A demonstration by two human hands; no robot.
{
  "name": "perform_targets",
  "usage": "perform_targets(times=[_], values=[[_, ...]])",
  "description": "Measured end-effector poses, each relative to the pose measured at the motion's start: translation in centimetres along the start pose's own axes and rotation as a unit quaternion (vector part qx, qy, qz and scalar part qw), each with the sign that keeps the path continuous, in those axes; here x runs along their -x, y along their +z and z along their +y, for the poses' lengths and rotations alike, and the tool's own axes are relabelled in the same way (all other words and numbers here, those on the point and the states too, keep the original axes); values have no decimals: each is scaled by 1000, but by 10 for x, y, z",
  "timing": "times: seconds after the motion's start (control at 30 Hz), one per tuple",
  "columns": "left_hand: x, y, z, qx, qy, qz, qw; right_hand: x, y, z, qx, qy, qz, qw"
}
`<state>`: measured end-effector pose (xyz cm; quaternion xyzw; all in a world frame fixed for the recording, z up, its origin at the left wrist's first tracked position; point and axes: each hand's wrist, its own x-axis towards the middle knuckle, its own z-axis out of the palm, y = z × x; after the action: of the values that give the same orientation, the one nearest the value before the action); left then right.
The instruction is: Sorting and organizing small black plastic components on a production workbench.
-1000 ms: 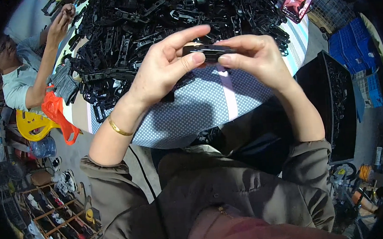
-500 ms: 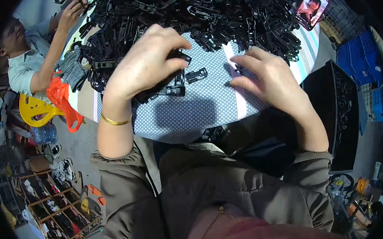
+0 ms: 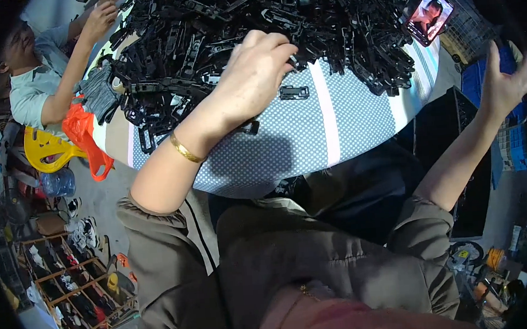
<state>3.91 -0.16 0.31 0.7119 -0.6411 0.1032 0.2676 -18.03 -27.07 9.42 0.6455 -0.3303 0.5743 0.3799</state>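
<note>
A large heap of small black plastic parts (image 3: 192,23) covers the far side of the table. My left hand (image 3: 254,73) reaches over its near edge with fingers curled down against the parts. Whatever lies under those fingertips is mostly hidden. Just nearer to me, a single black rectangular part (image 3: 294,92) lies on the dotted tablecloth (image 3: 304,128). Out to the far right, away from the table, my right hand (image 3: 508,83) is raised with its fingers spread and nothing in them.
A phone (image 3: 429,15) with a lit screen stands at the table's right edge. Below it sit a black bin (image 3: 458,157) and blue crates (image 3: 512,141). At left are a co-worker's arm (image 3: 79,67), an orange bag (image 3: 84,131), a yellow stool (image 3: 48,149) and a shoe rack (image 3: 79,287).
My right hand has swung from above the tablecloth out to the far right and opened. My left hand has moved right, onto the heap's near edge.
</note>
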Motion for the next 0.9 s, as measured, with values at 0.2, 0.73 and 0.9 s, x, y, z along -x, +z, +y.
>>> perform_targets(times=[0.2,0.73,0.9], values=[[8,5,-16,-84,-48,-36,995,56,-54,-114,-639,-55,-426,638],[7,-6,-13,57,-130,27,989,90,-57,-139,-607,-128,-428,658],[0,-15,-5,244,-262,-16,934,87,-58,-134,-655,-102,-304,684]])
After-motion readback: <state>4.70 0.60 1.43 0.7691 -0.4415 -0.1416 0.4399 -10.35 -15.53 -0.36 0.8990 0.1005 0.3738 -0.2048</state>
